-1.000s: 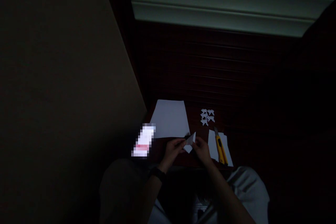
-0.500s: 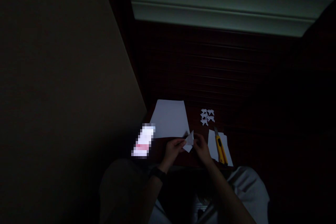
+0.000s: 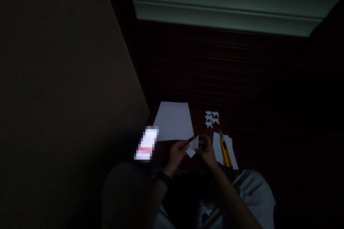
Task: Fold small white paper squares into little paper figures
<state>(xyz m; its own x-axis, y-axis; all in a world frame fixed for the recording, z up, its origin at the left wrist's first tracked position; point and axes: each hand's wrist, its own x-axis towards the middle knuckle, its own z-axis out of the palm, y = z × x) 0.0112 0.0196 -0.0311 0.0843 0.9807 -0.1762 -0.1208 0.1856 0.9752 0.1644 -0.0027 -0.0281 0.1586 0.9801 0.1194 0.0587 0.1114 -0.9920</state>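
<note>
From my remote seat I see the left hand [image 3: 176, 153] pinching a small folded paper [image 3: 194, 143] on the near side of the large white sheet [image 3: 173, 121]; the right hand [image 3: 208, 152], fingers curled, meets its other edge (whether it grips, I can't tell), near the yellow cutter [image 3: 226, 153].

The dark table [image 3: 198, 118] bears a large sheet [image 3: 173, 120], small folded papers [image 3: 208, 118] and smaller sheets [image 3: 218, 148].

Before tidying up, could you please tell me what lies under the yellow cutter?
White paper sheets lie under the yellow cutter, their edges slightly out of line. The blade reaches past their far edge. The paper surface directly beneath the cutter is hidden.
</note>
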